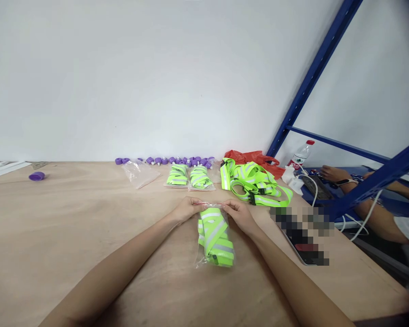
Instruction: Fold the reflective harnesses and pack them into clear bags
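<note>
A clear zip bag with a folded neon-green and silver reflective strap inside lies on the wooden table, its red-lined zip edge at the top. My left hand pinches the left end of that edge, and my right hand pinches the right end. Two filled bags, one on the left and one on the right, lie side by side beyond my hands. A loose heap of green reflective straps with black buckles is to their right.
Several purple items line the wall, near an empty clear bag. One purple piece lies far left. A red bag, bottle, phone and blue metal frame are right. Another person's hand shows beyond the frame.
</note>
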Demonstrator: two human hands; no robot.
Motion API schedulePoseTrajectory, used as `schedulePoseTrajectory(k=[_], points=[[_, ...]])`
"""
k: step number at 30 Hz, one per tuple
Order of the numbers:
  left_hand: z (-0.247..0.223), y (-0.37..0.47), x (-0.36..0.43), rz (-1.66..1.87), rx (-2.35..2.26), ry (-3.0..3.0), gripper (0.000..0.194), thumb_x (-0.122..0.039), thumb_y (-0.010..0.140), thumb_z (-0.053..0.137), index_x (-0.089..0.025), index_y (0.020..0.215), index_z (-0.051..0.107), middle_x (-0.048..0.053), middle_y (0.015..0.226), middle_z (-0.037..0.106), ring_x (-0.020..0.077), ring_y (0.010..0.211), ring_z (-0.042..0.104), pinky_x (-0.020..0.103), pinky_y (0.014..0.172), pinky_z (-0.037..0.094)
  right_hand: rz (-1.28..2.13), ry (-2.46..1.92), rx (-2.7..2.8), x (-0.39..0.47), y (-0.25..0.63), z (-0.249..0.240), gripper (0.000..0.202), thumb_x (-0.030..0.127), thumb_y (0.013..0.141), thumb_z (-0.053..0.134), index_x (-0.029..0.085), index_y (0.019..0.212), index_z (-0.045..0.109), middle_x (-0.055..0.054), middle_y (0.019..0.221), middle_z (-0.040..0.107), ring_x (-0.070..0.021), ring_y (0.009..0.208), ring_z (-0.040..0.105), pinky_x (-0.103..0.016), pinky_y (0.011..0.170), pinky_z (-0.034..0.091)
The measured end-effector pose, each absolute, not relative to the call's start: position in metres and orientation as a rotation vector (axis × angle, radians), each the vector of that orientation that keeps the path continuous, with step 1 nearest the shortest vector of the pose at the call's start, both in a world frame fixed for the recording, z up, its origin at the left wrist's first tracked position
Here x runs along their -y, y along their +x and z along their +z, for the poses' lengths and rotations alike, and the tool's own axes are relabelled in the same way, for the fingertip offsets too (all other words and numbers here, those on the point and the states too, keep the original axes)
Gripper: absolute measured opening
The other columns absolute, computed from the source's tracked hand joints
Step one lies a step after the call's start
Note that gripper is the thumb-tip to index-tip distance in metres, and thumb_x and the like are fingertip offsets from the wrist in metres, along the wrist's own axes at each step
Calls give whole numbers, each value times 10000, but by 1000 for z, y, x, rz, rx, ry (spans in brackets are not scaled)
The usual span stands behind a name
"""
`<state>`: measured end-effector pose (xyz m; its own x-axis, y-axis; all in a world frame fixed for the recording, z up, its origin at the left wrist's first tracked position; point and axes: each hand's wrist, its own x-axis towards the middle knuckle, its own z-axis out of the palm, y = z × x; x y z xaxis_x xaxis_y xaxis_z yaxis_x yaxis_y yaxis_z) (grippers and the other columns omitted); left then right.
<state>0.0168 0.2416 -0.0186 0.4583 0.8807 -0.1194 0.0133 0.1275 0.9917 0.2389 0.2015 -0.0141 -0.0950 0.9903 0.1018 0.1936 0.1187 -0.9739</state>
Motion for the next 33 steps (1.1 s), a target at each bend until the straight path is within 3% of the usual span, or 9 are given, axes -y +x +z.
schedulePoseTrajectory(k=[10, 20, 27, 33], points=[[-17, 17, -241, 740, -866, 1255, 442, -498, 612, 853, -113, 798, 739, 62, 748, 714, 176, 682, 619, 273, 638, 449, 1081, -1225, 1469, -200, 239, -13, 425, 621, 726, 706, 199, 702, 664, -1, 653, 619, -174, 643, 544, -298, 636, 454], [-15, 17, -240, 747, -891, 1258, 428, -496, 592, 859, -130, 753, 706, 15, 673, 661, 123, 592, 551, 232, 571, 386, 1125, -1192, 1442, -200, 238, -12, 416, 604, 739, 707, 201, 667, 632, 14, 626, 576, -154, 603, 505, -284, 601, 419], [-13, 18, -239, 744, -879, 1256, 440, -505, 580, 860, -126, 732, 696, 30, 692, 670, 138, 625, 575, 252, 610, 418, 1159, -1186, 1428, -200, 238, -14, 419, 605, 735, 710, 195, 685, 636, 15, 626, 581, -150, 593, 511, -282, 587, 410], [-12, 17, -239, 770, -910, 1263, 396, -448, 572, 877, -132, 694, 672, -1, 630, 640, 103, 555, 513, 225, 547, 349, 1139, -1194, 1437, -200, 238, -12, 408, 593, 732, 706, 197, 670, 626, 15, 623, 577, -148, 597, 501, -281, 595, 405]])
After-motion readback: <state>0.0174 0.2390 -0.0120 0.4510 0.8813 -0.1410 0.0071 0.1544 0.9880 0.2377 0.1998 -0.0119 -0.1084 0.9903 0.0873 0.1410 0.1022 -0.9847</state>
